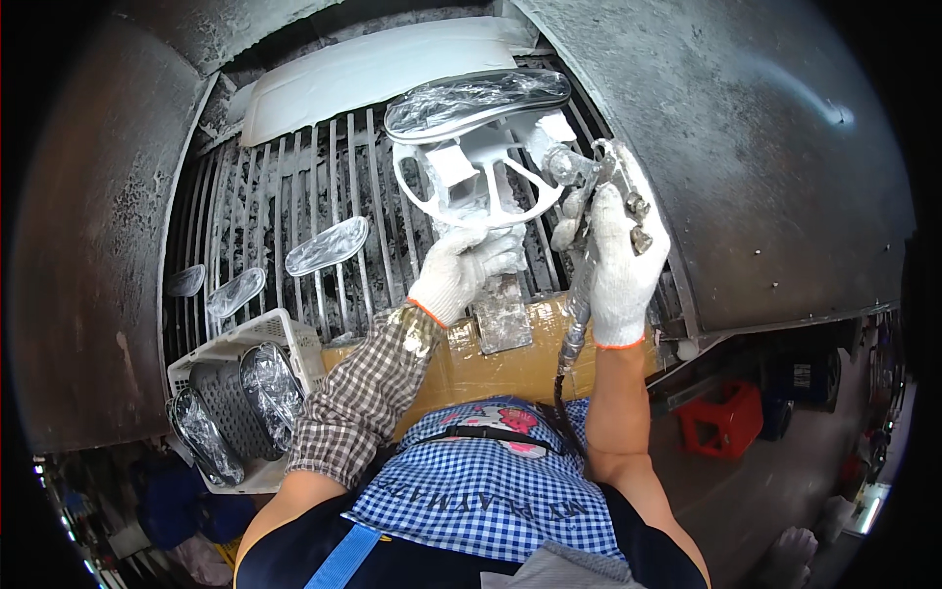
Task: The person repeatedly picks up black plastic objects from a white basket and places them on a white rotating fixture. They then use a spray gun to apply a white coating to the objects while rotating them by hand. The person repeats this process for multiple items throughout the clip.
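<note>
Over the grille (pixel 294 196) of the spray booth, the white-coated frame (pixel 471 182) is gripped underneath by the left hand (pixel 461 270), while the spray gun (pixel 599 177), clenched in the right hand (pixel 618 265), is best swept evenly

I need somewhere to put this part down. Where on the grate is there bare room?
Bare grate lies between the white panel and the wrapped oval pieces. It is crowded on the right, where the left hand holds the white frame and the right hand holds the spray gun.
</note>
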Available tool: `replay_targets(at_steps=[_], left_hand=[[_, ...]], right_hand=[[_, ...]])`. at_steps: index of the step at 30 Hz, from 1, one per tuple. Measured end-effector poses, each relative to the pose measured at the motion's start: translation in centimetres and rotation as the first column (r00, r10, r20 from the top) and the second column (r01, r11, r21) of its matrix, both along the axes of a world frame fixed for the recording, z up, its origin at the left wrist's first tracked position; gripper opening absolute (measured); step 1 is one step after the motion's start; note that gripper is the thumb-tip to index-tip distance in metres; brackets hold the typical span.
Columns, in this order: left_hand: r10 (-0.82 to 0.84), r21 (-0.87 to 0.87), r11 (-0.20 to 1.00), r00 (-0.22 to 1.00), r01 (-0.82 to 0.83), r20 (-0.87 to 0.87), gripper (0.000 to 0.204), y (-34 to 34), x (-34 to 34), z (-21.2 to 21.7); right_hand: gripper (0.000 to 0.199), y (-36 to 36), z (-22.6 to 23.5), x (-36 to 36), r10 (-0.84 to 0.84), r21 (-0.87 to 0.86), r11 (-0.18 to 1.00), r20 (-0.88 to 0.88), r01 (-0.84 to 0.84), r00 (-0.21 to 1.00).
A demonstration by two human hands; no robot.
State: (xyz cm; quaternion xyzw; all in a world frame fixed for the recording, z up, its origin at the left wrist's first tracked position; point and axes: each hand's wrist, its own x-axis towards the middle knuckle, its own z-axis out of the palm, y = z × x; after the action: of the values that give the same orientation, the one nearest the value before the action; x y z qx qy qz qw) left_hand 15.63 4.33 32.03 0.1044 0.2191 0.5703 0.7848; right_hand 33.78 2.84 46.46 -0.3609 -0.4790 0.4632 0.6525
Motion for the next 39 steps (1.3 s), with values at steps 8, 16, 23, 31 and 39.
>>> replay_targets(at_steps=[8, 16, 23, 31, 39], left_hand=[[-0.063, 0.075, 0.995, 0.998, 0.062, 0.01, 0.052, 0.2, -0.3, 0.0], [-0.049, 0.087, 0.995, 0.999, 0.047, 0.017, 0.052, 0.2, 0.0, -0.2], [-0.021, 0.028, 0.999, 1.0, 0.021, -0.003, 0.047, -0.5, -0.2, 1.3], [-0.064, 0.062, 0.996, 0.997, 0.066, -0.035, 0.049, -0.8, -1.7, 1.3], [0.018, 0.038, 0.999, 1.0, -0.017, -0.021, 0.05, -1.0, -3.9, -0.8]], right_hand=[[0.046, 0.1, 0.8, 1.1, -0.07, 0.006, 0.997, -0.028, 0.071, 0.997], [0.048, -1.0, 2.1, 0.7, -0.085, -0.006, 0.996, -0.077, 0.085, 0.993], [0.046, -0.6, 1.8, 1.0, -0.054, -0.022, 0.998, -0.043, 0.053, 0.998], [0.044, 0.2, 1.5, 2.5, -0.125, -0.02, 0.992, -0.014, 0.125, 0.992], [0.049, -0.1, 2.0, 3.5, -0.23, -0.018, 0.973, -0.073, 0.229, 0.97]])
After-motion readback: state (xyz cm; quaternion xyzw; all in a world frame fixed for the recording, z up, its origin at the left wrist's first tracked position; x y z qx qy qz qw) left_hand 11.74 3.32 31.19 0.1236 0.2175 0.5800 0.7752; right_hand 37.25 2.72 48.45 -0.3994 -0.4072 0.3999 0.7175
